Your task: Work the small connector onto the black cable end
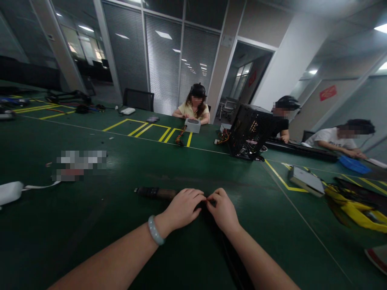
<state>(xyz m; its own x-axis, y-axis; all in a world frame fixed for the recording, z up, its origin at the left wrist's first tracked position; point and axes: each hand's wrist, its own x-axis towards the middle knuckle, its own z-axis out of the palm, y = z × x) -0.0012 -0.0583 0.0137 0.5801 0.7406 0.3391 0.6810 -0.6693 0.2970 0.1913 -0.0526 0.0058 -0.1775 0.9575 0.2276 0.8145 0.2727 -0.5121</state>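
My left hand [184, 207], with a pale bangle [155, 230] at the wrist, reaches to the middle of the table. Its fingers are curled, thumb and fingertips drawn together. My right hand [222, 209] meets it there in a pinch. What lies between the fingertips is too small and dark to name. A dark rod-like tool [155, 193] with a metal tip and a brownish section lies on the green table, its right end hidden behind my left hand. From under my right hand a long black strip [231, 253] runs toward me; its kind is unclear.
A black computer case [250, 131] stands at the back right. Beyond the table, a person handles a grey power supply [192, 125]; two more people sit at right. A grey metal box [306, 180] and a yellow tool bag [359, 209] lie right; a white device [10, 192] lies left.
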